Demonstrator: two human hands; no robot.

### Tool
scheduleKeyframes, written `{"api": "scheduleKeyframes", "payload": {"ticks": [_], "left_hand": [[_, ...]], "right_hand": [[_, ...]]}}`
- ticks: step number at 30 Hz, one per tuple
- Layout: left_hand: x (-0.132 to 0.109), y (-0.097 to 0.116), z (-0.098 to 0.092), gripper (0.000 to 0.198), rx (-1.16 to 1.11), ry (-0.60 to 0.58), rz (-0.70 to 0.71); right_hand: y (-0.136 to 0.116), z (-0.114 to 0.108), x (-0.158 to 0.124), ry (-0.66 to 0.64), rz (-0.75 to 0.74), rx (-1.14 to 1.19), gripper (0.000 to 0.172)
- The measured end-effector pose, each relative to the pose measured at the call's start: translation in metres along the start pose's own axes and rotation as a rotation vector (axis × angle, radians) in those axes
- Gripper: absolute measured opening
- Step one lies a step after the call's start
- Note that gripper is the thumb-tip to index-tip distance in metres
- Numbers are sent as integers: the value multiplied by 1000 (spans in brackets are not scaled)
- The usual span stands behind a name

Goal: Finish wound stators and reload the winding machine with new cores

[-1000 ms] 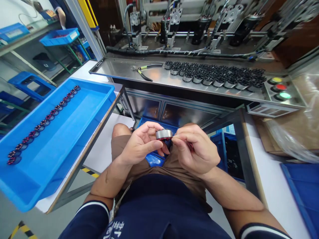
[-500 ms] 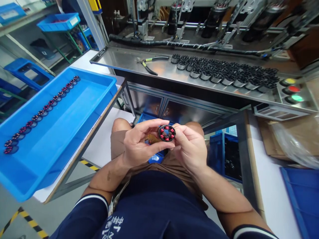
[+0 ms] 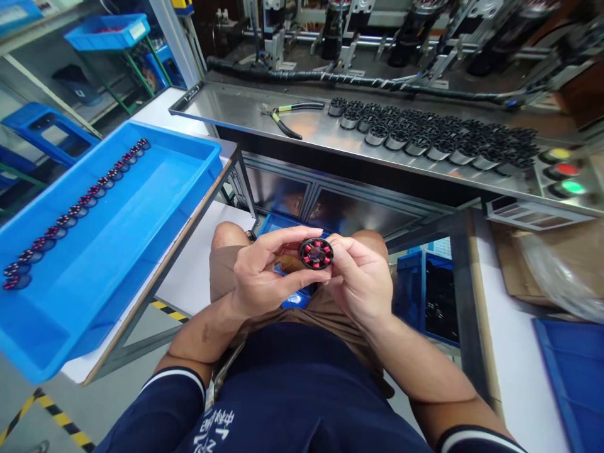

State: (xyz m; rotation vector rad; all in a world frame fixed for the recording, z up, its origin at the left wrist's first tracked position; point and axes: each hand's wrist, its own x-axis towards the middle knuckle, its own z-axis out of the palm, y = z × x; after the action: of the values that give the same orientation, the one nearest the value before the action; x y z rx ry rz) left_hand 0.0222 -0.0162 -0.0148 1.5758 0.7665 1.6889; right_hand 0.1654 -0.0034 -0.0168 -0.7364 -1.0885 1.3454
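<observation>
Above my lap, a round black motor stator (image 3: 316, 253) with red windings is held between both hands, its ringed face turned up toward me. My left hand (image 3: 264, 267) grips it from the left, thumb below and index finger above the rim. The fingers of my right hand (image 3: 361, 274) pinch its right edge; the fingertips there are partly hidden. Similar stators (image 3: 87, 201) with red windings stand in a row along the far side of a blue tray (image 3: 155, 207) on my left.
Several black cores (image 3: 418, 146) stand in rows on the metal bench (image 3: 325, 135) ahead. Cutting pliers (image 3: 285, 116) lie left of them. Lit buttons (image 3: 569, 187) are at the bench's right end. A blue bin (image 3: 425, 296) with dark parts sits below right, and another blue tray (image 3: 573, 371) lies far right.
Both hands keep hold of the stator in nearly the same place, and its face has tilted very slightly. The bench's contents appear shifted a little to the right as the view turns.
</observation>
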Motion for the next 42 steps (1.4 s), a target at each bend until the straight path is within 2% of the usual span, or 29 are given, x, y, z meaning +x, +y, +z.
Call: {"api": "scheduleKeyframes", "payload": {"ticks": [5,7,9,11,15,17,21,25,27,36,40,42], "left_hand": [[-1,0,6,67,-32,15,42],[-1,-3,5,69,-70,-10,15],[2,-7,2,80,-172,-49,-51],[6,-9,-3,89,-310,-125,-215],[13,-4,-9,66,-551,-470,-757],[14,1,-8,59,-589,-486,-891],[12,9,-3,46,-543,-329,-862],[11,10,-1,44,-522,-277,-816],[10,10,-1,42,-534,-256,-796],[7,10,-1,43,-522,-264,-776],[8,7,1,37,-520,-224,-732],[9,7,2,42,-544,-180,-675]], "right_hand": [[-5,0,3,5,-214,-129,21],[-10,-2,5,6,-387,-279,19],[-16,-6,6,-37,-588,-470,16],[-22,-12,8,-110,-756,-633,10],[-31,-23,9,-182,-919,-796,8],[-35,-28,10,-224,-940,-815,11],[-39,-36,14,-287,-922,-753,13],[-38,-41,18,-213,-816,-648,38],[-38,-41,19,-235,-768,-621,41],[-48,-37,17,-330,-798,-738,13],[-48,-31,12,-242,-812,-843,14],[-51,-27,9,-188,-774,-870,15]]}}
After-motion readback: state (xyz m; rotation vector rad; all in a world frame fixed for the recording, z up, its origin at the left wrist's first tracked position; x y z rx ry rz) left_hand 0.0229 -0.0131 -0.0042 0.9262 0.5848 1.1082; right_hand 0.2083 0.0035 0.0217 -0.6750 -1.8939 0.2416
